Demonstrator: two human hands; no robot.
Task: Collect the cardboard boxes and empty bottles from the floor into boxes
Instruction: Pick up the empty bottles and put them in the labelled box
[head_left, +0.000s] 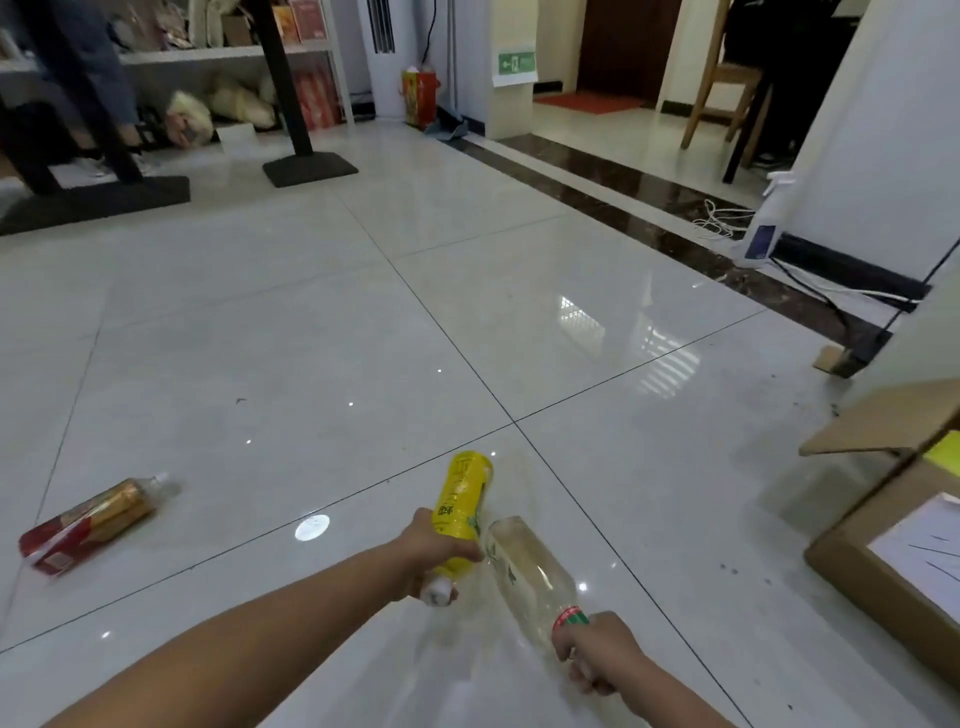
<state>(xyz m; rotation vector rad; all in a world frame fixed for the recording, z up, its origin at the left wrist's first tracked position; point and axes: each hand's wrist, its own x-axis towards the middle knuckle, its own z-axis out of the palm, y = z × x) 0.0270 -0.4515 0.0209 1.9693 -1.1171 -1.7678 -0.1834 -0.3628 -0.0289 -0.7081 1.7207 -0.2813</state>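
Left hand: fingers wrapped around the neck end of the yellow bottle, white cap toward the person, base pointing away.
Right hand: closed around the neck of the clear bottle, just beside the yellow one.
Red-and-gold bottle: lying on the floor, well left.
Cardboard box: at the floor's right edge, flap raised.

Near centre: two bottles side by side, in hands. Far left: third bottle on floor. Right: cardboard box.
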